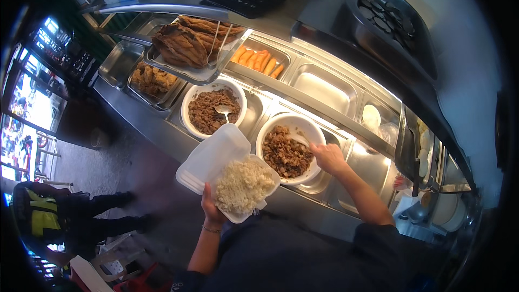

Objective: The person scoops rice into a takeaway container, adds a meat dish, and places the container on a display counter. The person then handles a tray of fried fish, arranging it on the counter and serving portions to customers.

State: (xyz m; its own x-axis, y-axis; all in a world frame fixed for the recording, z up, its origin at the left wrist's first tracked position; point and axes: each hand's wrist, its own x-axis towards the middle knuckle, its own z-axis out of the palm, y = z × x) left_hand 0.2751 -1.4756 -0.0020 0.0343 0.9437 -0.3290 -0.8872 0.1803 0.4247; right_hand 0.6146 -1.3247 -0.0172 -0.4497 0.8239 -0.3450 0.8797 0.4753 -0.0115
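Observation:
My left hand (212,209) holds an open white hinged takeout container (213,156) from beneath and its side. White rice (243,185) fills its lower half; the lid half lies folded back. My right hand (329,158) grips the handle of a serving spoon (299,138) whose end rests in the chopped, browned meat (284,153) in the right white bowl (317,135). To the left, a second white bowl (187,118) holds darker minced meat (209,109) with a metal spoon (224,110) standing in it.
Fried fish (182,44) with metal tongs (219,44) fills a raised tray; fried pieces (153,79) sit below. Orange rolls (257,61) lie in a steel pan behind a metal rail (292,101). A dark pan of coins (385,16) stands on the upper shelf. A person (52,211) is at lower left.

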